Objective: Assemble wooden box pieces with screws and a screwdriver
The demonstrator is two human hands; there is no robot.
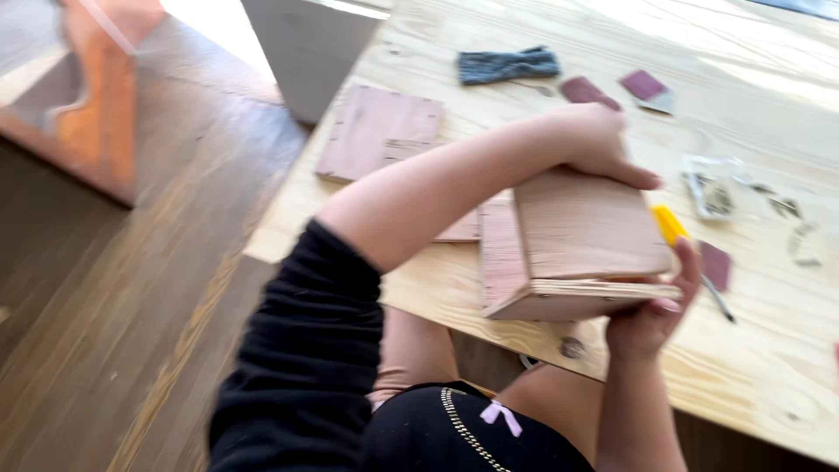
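Observation:
A small wooden box made of joined boards rests on the light wooden table near its front edge. My left hand lies across the box's top far edge, arm reaching over from the left. My right hand grips the box's near right corner from below, fingers curled on the plywood edge. Beside that hand lies a yellow-handled tool, partly hidden by the box.
Flat reddish wooden boards lie left of the box. A folded grey cloth, dark red sandpaper pieces and a small clear bag of screws sit further back. A white cabinet stands off the table's left edge.

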